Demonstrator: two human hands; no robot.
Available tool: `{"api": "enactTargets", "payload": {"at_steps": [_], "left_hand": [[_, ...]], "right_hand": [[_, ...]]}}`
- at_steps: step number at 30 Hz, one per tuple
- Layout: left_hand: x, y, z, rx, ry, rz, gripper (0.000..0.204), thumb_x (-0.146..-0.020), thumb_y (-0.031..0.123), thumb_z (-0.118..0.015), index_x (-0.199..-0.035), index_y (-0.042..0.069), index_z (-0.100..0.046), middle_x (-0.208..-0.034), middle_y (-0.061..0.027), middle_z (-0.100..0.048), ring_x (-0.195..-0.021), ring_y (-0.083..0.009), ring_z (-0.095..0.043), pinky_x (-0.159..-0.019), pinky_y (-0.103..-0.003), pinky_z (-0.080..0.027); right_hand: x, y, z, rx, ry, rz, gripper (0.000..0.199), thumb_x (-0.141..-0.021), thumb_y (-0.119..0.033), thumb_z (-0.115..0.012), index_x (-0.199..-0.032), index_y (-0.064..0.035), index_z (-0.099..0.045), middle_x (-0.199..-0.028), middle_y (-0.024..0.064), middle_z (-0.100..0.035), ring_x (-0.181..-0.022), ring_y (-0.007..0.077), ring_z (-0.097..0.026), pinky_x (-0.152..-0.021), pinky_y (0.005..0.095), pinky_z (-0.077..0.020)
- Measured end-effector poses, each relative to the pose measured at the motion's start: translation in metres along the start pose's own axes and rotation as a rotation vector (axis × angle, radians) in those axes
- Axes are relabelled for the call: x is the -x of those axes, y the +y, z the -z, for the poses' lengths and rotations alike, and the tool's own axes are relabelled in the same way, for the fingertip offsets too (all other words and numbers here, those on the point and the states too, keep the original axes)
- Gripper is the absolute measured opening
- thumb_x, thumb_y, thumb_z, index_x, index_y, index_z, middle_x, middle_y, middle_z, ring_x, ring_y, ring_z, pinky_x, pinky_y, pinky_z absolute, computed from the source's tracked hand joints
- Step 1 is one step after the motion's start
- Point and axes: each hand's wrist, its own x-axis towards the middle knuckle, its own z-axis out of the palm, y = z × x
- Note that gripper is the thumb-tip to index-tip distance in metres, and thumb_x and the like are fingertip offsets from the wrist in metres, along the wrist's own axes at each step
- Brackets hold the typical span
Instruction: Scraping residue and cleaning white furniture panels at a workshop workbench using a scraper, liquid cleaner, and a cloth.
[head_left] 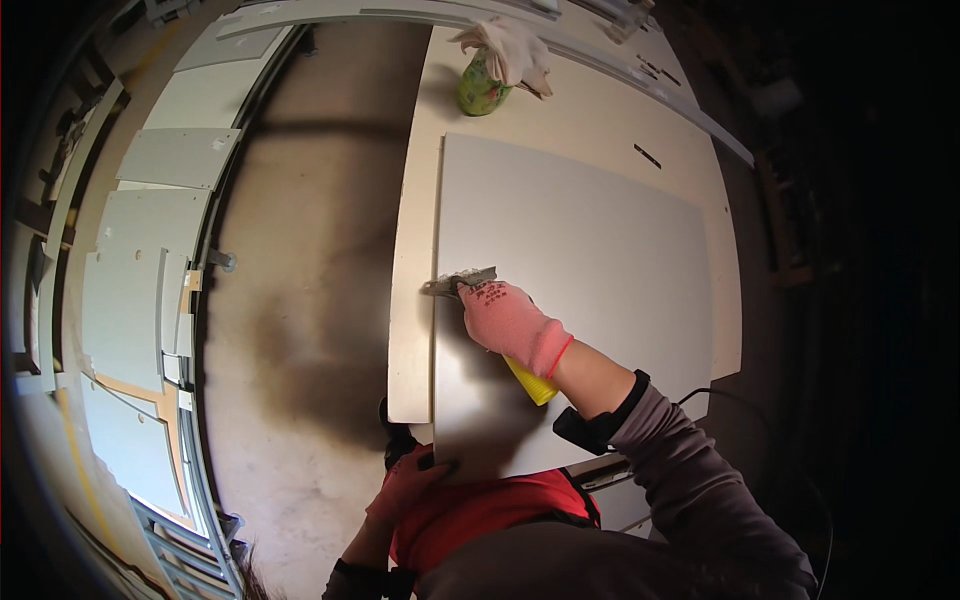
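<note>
A large flat grey panel (590, 230) lies on a cream work table (415, 220). My right hand (510, 318), in a pink glove, is closed around a tool with a yellow handle (532, 382). The tool's dark, narrow head (465, 280) lies across the panel's left edge and sticks out a little past it. The gloved fingers hide the tool's middle, so its exact kind does not show. At the panel's near left corner, my left hand (410, 482) grips the edge, in shadow.
A green patterned container (483, 90) stands at the table's far end with a pale cloth (505, 50) draped over it. A small dark strip (647, 156) lies right of it. Across the floor (290, 220) at left, several grey panels (125, 270) rest on a long rack.
</note>
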Motion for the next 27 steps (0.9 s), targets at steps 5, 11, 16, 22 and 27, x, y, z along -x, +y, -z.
{"api": "enactTargets", "payload": {"at_steps": [5,11,16,22,27], "left_hand": [[0.002,-0.02,0.007,0.089,-0.036,0.032,0.043,-0.079,0.019,-0.065,-0.117,0.0,-0.057,-0.11,-0.0095,-0.061,-0.104,-0.016,-0.055,-0.092,-0.029,-0.041],[0.0,-0.01,0.001,0.146,-0.03,0.12,0.048,-0.08,0.018,-0.065,-0.122,-0.001,-0.051,-0.116,-0.0123,-0.059,-0.108,-0.0188,-0.054,-0.093,-0.032,-0.042],[0.001,-0.008,0.0,0.119,0.028,0.221,0.048,-0.077,0.021,-0.069,-0.118,0.0,-0.056,-0.112,-0.0091,-0.061,-0.104,-0.0152,-0.055,-0.092,-0.028,-0.042],[0.0,-0.028,-0.001,0.13,0.041,0.138,0.044,-0.08,0.023,-0.066,-0.116,-0.001,-0.057,-0.108,-0.0108,-0.063,-0.103,-0.0172,-0.058,-0.091,-0.03,-0.044],[0.002,-0.029,0.0,0.139,0.03,0.212,0.047,-0.079,0.011,-0.062,-0.123,0.0,-0.051,-0.113,-0.0105,-0.06,-0.105,-0.017,-0.055,-0.093,-0.03,-0.042]], "right_hand": [[-0.039,0.013,0.024,-0.083,0.002,-0.05,0.018,-0.077,-0.006,-0.048,-0.091,0.0025,-0.057,-0.085,0.0198,-0.063,-0.078,0.0327,-0.064,-0.068,0.0396,-0.052],[-0.093,0.053,0.051,-0.109,0.071,-0.09,0.018,-0.074,-0.005,-0.049,-0.087,0.0021,-0.06,-0.089,0.0199,-0.064,-0.084,0.0345,-0.062,-0.076,0.0399,-0.0502],[-0.144,0.084,0.077,-0.105,0.061,-0.121,0.022,-0.074,-0.006,-0.048,-0.088,0.0022,-0.062,-0.089,0.0218,-0.064,-0.089,0.0351,-0.061,-0.079,0.0405,-0.0488],[-0.2,0.104,0.106,-0.113,0.091,-0.2,0.024,-0.075,-0.008,-0.046,-0.089,0.0017,-0.063,-0.094,0.0219,-0.063,-0.091,0.0357,-0.061,-0.081,0.0404,-0.0477],[-0.213,0.037,0.098,-0.14,0.552,0.205,0.04,-0.087,-0.028,-0.047,-0.123,-0.0101,-0.047,-0.101,0.0142,-0.057,-0.087,0.0303,-0.059,-0.076,0.0393,-0.0473]]}}
